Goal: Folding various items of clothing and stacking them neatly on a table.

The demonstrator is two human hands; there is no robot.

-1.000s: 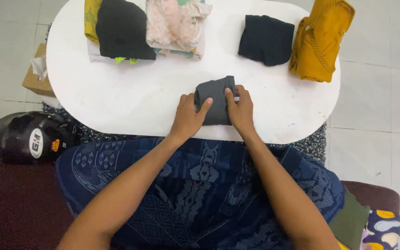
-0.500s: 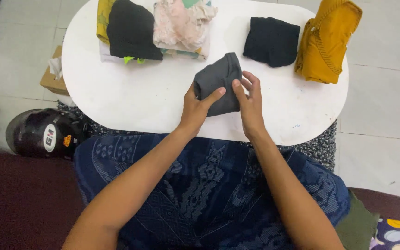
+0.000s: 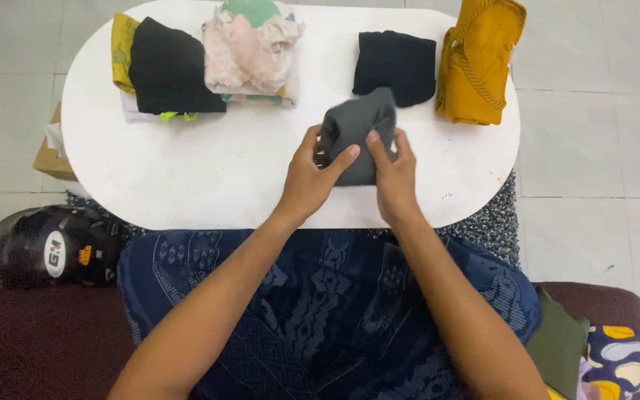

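Both hands, left hand (image 3: pixel 312 181) and right hand (image 3: pixel 392 174), grip closed on the folded dark grey garment (image 3: pixel 357 126) raised just above the white table (image 3: pixel 224 170); pinching its edges evenly should keep the fold tidy.

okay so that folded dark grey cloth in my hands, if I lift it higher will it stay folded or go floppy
Probably floppy: the grey cloth already bends and bulges between the left hand and right hand. Likely light, since fingertips alone carry it. It should not roll or slip.
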